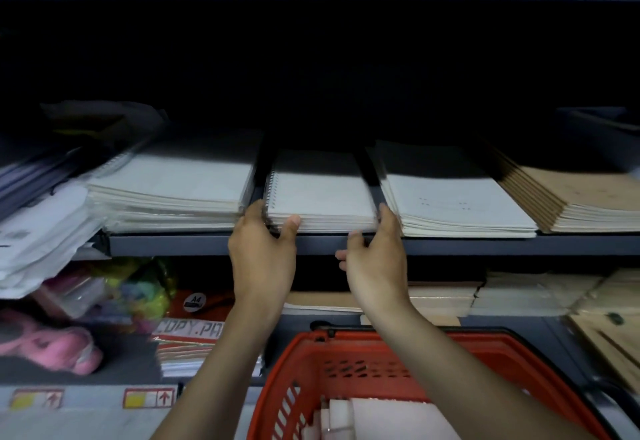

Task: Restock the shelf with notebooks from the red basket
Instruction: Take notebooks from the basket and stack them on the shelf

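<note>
Both hands are on the middle stack of spiral notebooks on the shelf, so the step looks like squaring it up. The left hand grips the front left corner, thumb on the front edge and fingers curled down the spiral side. The right hand brackets the front right corner, forefinger up the side and thumb against the front edge, with the other fingers curled below the shelf lip. To do this well, press inward evenly from the 2 sides and push straight back, keeping the stack in its gap between the left pile and the right pile. The red basket sits just below, with white notebooks waiting inside.
</note>
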Available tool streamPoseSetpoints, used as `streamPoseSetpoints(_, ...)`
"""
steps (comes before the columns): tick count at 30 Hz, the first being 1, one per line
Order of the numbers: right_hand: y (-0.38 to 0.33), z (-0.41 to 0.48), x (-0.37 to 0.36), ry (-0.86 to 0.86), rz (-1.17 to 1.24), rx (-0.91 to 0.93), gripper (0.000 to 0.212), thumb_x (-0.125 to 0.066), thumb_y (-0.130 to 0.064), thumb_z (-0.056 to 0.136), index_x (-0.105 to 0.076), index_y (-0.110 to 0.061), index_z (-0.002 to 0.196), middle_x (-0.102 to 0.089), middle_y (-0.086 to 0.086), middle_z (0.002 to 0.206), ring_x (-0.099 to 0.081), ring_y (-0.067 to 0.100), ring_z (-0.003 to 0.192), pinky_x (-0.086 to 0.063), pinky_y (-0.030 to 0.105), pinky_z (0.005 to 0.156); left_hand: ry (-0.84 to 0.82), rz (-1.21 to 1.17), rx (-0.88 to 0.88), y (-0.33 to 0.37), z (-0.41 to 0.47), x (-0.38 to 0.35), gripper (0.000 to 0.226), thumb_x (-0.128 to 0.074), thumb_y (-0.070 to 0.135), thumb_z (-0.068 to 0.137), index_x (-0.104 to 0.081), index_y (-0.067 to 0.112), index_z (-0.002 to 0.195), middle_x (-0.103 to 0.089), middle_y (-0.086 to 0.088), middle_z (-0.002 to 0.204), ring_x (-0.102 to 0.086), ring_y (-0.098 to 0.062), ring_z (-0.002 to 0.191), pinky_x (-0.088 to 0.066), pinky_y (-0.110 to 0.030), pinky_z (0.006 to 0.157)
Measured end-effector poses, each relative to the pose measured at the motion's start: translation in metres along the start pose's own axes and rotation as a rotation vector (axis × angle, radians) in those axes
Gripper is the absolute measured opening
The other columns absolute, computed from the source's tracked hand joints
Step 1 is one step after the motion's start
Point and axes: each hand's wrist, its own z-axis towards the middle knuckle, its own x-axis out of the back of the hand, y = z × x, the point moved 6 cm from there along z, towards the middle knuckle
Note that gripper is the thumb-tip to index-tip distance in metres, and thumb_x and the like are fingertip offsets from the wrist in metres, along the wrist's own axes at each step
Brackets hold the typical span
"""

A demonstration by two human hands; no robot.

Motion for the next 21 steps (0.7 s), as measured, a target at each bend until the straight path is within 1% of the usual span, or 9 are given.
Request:
streamPoseSetpoints(2,-0.004,-0.013,0.005,-0.095,-0.04,0.018,0.073,-0.051,-0.024,0.092,-0.009,-0.04,0.15,-0.03,-0.008,0.156,-0.061,0.021,0.119,-0.053,0.039,0.097,0.015,0.037,-0.033,0.012,-0.016,0.003,0.06,-0.062,0.032,0.091,-0.036,0.017,0.143,-0.05,-0.012,0.135,-0.059,-0.03,0.11,-0.048,-0.038,0.095)
streamPoseSetpoints(4,-0.011,-0.029,0.018,-0.168,-0.105,0.084,0.072,-0.054,-0.02,0.094,-0.013,-0.038,0.15,-0.041,-0.003,0.15,-0.064,0.012,0.108,-0.054,0.026,0.089,0.011,0.103,-0.152,0.031,-0.037,0.002,0.064,-0.06,0.025,0.091,-0.027,0.02,0.145,-0.032,-0.009,0.143,-0.061,-0.029,0.091,-0.051,-0.037,0.074)
streamPoseSetpoints(6,-0.016,-0.041,0.035,-0.179,-0.158,0.174,0.065,-0.055,-0.018,0.094,-0.023,-0.034,0.148,-0.042,-0.003,0.148,-0.061,0.013,0.111,-0.051,0.027,0.093,-0.039,0.183,-0.29,0.048,-0.062,-0.008,0.062,-0.058,0.024,0.091,-0.026,0.024,0.144,-0.029,-0.005,0.141,-0.057,-0.021,0.076,-0.045,-0.033,0.058)
streamPoseSetpoints(8,-0.012,-0.048,0.051,-0.181,-0.213,0.217,0.058,-0.055,-0.015,0.092,-0.032,-0.03,0.143,-0.042,-0.004,0.145,-0.062,0.013,0.108,-0.05,0.031,0.094,-0.132,0.168,-0.328,0.053,-0.081,-0.023,0.059,-0.056,0.021,0.091,-0.028,0.025,0.143,-0.034,-0.003,0.138,-0.057,-0.02,0.08,-0.047,-0.036,0.063)
streamPoseSetpoints(11,0.017,-0.05,0.074,-0.158,-0.319,0.174,0.045,-0.058,-0.008,0.086,-0.048,-0.018,0.13,-0.053,0.004,0.127,-0.066,0.017,0.092,-0.049,0.03,0.089,-0.304,0.093,-0.191,0.037,-0.106,-0.055,0.054,-0.057,0.017,0.086,-0.038,0.021,0.136,-0.053,-0.007,0.124,-0.059,-0.027,0.101,-0.048,-0.038,0.084)
streamPoseSetpoints(14,0.07,-0.057,0.091,-0.2,-0.41,0.028,0.034,-0.058,-0.008,0.085,-0.057,-0.015,0.118,-0.062,0.005,0.114,-0.064,0.02,0.098,-0.044,0.024,0.084,-0.566,0.12,0.018,-0.006,-0.14,-0.101,0.045,-0.052,0.021,0.074,-0.047,0.023,0.118,-0.069,-0.009,0.095,-0.065,-0.031,0.092,-0.052,-0.038,0.079)
streamPoseSetpoints(15,0.094,-0.062,0.095,-0.251,-0.452,-0.043,0.031,-0.057,-0.009,0.086,-0.058,-0.016,0.116,-0.065,0.005,0.112,-0.064,0.021,0.099,-0.042,0.023,0.081,-0.673,0.162,0.093,-0.024,-0.156,-0.116,0.04,-0.052,0.022,0.073,-0.049,0.024,0.112,-0.07,-0.011,0.093,-0.066,-0.032,0.09,-0.053,-0.038,0.077)
streamPoseSetpoints(18,0.179,-0.085,0.108,-0.457,-0.571,-0.294,0.027,-0.06,-0.015,0.089,-0.061,-0.015,0.116,-0.068,0.007,0.114,-0.064,0.025,0.103,-0.044,0.026,0.08,-0.916,0.283,0.35,-0.091,-0.205,-0.147,0.03,-0.057,0.019,0.082,-0.057,0.014,0.111,-0.067,-0.018,0.107,-0.065,-0.034,0.101,-0.051,-0.033,0.077)
streamPoseSetpoints(21,0.253,-0.116,0.129,-0.64,-0.722,-0.512,0.039,-0.063,-0.026,0.089,-0.054,-0.016,0.126,-0.063,0.011,0.123,-0.061,0.026,0.109,-0.045,0.028,0.085,-1.029,0.387,0.648,-0.15,-0.25,-0.146,0.035,-0.055,0.022,0.087,-0.053,0.004,0.118,-0.061,-0.02,0.116,-0.06,-0.034,0.105,-0.05,-0.032,0.075)
